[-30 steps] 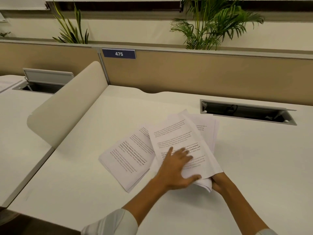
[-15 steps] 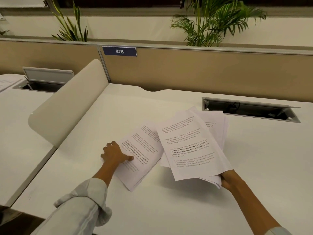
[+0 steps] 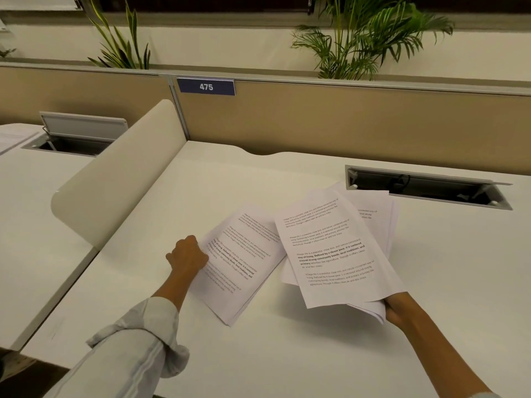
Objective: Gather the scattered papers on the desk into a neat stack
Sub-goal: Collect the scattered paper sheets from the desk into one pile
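A: Start with the biggest thing. The desk [image 3: 201, 196]?

B: White desk, wide top. I take it as the landmark. At its far edge runs a tan partition [image 3: 344, 124] with a blue tag [image 3: 206, 87] reading 475. Beyond the partition, two leafy plants [image 3: 370, 33].

A: On the desk's left side?

B: A cream divider panel [image 3: 115, 179], rounded at the corners, stands upright between this desk and the next one.

A: Far right of the desk?

B: An open cable hatch [image 3: 425, 191] sunk into the top, dark inside, a cord visible.

A: Now the papers.

B: Two groups, both printed with text. The fanned bundle [image 3: 339, 248] sits over the desk's right-centre, its far corners reaching just short of the cable hatch; the sheets are splayed, not squared. The near corner is raised off the desk. The flat stack [image 3: 238, 262] lies on the desk's centre, angled, its right edge tucked under the fanned bundle.

A: Hands?

B: Well apart. The right hand [image 3: 398, 310] is clamped on the near corner of the fanned bundle, thumb side hidden under the sheets. The left hand [image 3: 188, 254], knuckles up, fingers curled, rests on the left edge of the flat stack. Whether it actually grips the sheets I cannot tell. A pale rolled sleeve [image 3: 143, 334] covers that forearm.
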